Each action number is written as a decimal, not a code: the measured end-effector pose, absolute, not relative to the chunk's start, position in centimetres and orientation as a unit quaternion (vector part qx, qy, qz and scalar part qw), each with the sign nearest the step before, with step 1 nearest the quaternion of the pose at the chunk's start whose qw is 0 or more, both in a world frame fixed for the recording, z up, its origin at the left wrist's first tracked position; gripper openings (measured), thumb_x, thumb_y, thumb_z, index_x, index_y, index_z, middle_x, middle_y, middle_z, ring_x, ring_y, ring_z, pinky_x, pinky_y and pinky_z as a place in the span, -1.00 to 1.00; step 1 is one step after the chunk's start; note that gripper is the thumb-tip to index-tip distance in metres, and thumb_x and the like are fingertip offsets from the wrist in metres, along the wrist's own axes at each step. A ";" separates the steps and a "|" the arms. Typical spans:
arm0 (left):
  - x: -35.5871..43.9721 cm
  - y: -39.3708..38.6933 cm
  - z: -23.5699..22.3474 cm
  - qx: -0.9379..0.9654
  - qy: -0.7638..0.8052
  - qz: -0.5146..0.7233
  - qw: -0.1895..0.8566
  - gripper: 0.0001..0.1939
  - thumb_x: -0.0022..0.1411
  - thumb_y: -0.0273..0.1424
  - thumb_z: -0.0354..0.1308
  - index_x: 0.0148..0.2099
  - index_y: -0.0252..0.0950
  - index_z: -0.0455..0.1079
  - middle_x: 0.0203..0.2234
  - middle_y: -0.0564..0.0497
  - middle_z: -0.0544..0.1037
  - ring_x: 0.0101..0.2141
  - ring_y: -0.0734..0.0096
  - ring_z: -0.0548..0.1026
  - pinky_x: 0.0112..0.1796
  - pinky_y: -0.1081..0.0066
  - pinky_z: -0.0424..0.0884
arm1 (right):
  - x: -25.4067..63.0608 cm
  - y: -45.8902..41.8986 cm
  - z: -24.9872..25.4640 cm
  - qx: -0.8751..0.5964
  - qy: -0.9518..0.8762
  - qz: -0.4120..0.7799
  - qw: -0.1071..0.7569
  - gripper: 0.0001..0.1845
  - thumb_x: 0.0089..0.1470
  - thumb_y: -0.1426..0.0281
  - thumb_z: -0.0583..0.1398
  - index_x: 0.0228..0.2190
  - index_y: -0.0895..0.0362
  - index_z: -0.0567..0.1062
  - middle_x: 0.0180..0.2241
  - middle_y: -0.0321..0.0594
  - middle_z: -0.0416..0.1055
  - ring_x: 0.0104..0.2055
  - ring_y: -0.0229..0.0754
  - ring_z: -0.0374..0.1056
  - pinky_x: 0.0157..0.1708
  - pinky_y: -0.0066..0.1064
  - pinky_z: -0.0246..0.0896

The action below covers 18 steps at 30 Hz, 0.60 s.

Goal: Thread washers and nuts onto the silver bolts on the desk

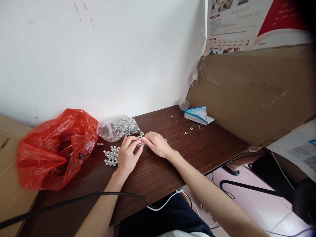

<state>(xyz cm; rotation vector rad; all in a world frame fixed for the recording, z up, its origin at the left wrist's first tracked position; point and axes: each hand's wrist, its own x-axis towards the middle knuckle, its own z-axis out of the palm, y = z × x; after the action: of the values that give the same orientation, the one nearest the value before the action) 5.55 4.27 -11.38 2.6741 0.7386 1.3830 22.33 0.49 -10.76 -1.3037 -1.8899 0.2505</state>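
Observation:
My left hand pinches a small metal bolt between thumb and fingers, low over the dark wooden table. Close against it, my right hand has its fingers bent together at the bolt's end; what lies under its fingertips is hidden. Flat washers lie just beyond the two hands' fingertips. Beside my left hand, several bolts with pale washers stand grouped on the table. Behind the hands rests a clear plastic bag full of small metal parts.
A red plastic bag sits at the left of the table. Toward the back right are a blue-and-white folded carton and small scraps. A cardboard panel borders the right side. A black cable crosses the foreground.

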 end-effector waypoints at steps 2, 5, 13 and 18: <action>5.6 4.2 -11.3 0.859 0.241 0.451 0.021 -0.91 0.21 -0.47 0.12 -0.22 -0.24 0.41 -0.33 -0.01 0.43 -0.26 0.34 0.39 -0.20 0.31 0.38 | 22.4 0.4 -10.7 -0.518 -0.744 0.108 0.409 -0.65 0.28 0.21 -0.02 -0.45 0.14 0.33 -0.48 -0.25 0.34 -0.41 -0.23 0.22 -0.35 -0.41 0.06; 5.5 4.3 -11.3 0.848 0.252 0.466 0.021 -0.91 0.21 -0.47 0.11 -0.22 -0.25 0.41 -0.32 -0.01 0.43 -0.26 0.34 0.39 -0.20 0.30 0.38 | 22.3 0.3 -10.6 -0.501 -0.742 0.140 0.422 -0.72 0.24 0.17 0.05 -0.33 0.13 0.34 -0.42 -0.27 0.36 -0.40 -0.24 0.24 -0.38 -0.44 0.08; 5.4 4.2 -11.1 0.857 0.237 0.457 0.022 -0.92 0.22 -0.48 0.11 -0.22 -0.25 0.40 -0.32 -0.01 0.43 -0.25 0.33 0.39 -0.19 0.32 0.38 | 22.4 0.3 -10.8 -0.508 -0.754 0.129 0.397 -0.59 0.29 0.19 -0.06 -0.50 0.14 0.30 -0.50 -0.28 0.31 -0.46 -0.27 0.20 -0.40 -0.45 0.03; 5.3 4.1 -11.0 0.853 0.241 0.462 0.017 -0.89 0.22 -0.49 0.10 -0.20 -0.26 0.41 -0.31 -0.03 0.43 -0.24 0.33 0.39 -0.18 0.30 0.38 | 22.5 0.2 -10.9 -0.486 -0.762 0.145 0.403 -0.71 0.24 0.18 0.04 -0.38 0.14 0.33 -0.47 -0.31 0.33 -0.46 -0.28 0.21 -0.43 -0.48 0.03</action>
<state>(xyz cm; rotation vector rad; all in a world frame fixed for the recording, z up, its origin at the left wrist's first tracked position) 5.32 4.14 -11.02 2.6528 0.7478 1.4357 22.48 0.23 -10.85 -1.2270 -1.9248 0.3660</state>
